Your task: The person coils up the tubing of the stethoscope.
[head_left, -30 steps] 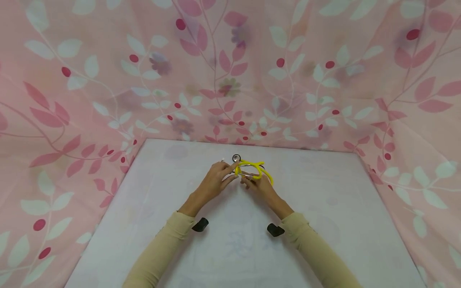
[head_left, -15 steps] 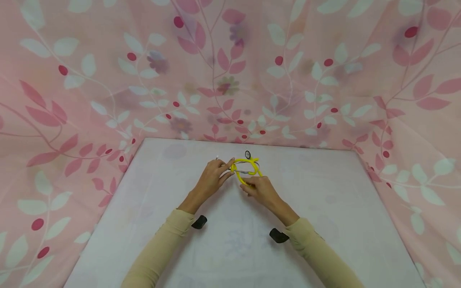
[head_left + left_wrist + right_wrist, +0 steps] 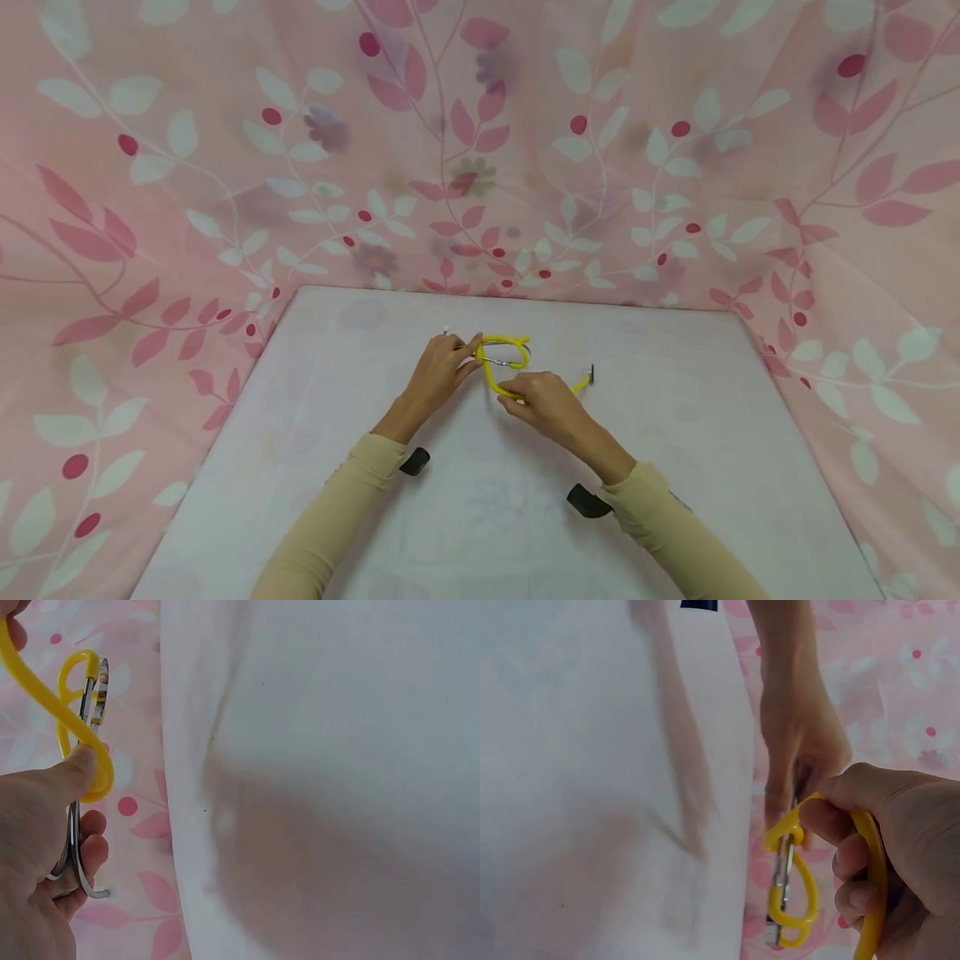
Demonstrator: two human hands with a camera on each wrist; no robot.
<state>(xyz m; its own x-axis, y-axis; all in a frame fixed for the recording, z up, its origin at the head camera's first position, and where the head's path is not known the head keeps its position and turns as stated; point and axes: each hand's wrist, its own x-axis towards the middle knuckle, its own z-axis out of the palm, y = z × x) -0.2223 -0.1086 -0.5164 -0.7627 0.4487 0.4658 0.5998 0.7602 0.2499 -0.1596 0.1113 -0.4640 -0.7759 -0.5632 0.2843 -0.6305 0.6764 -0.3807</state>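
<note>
A stethoscope with yellow tubing (image 3: 489, 379) is held above the table between both hands. My left hand (image 3: 437, 372) pinches its metal ear tubes (image 3: 74, 825) where the yellow tube loops round them, thumb on the loop. The curved ear ends poke out below the fingers in the left wrist view. My right hand (image 3: 551, 404) grips the free tubing (image 3: 871, 855), fingers curled round it. Past that hand the tube ends in the chest piece (image 3: 592, 374), seen edge-on at the right. Part of the tubing is hidden inside the right hand.
A white-covered table (image 3: 675, 467) lies below the hands. Pink leaf-patterned cloth (image 3: 480, 150) hangs round its back and sides. Black wrist devices (image 3: 588, 502) show under both forearms.
My right hand has drawn the tubing toward me and slightly right, away from the ear tubes. The chest piece has swung from the back over to the right. The left hand moved slightly left.
</note>
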